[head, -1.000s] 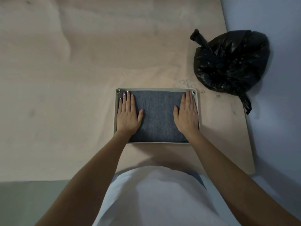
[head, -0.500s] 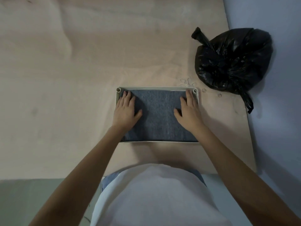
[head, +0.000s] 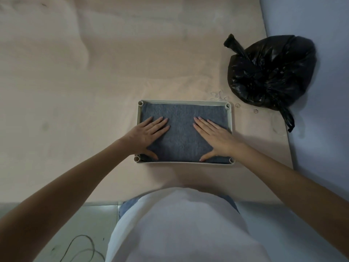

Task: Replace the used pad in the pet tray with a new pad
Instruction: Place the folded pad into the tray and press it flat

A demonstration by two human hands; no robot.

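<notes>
1. Pale wooden tabletop [head: 94, 82] carries our tray [head: 229, 118]; a tied black bag [head: 270, 70] sits far right.
2. Our left hand [head: 145, 134] and right hand [head: 215, 136] press flat, fingers straight, on the grey pad [head: 181, 129] inside.
3. It looks soft and light; we'd lift it by its corners.

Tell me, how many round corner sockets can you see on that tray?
4, one at each corner of the tray: far left, far right, near left, near right. None looks hidden by the hands.
</notes>
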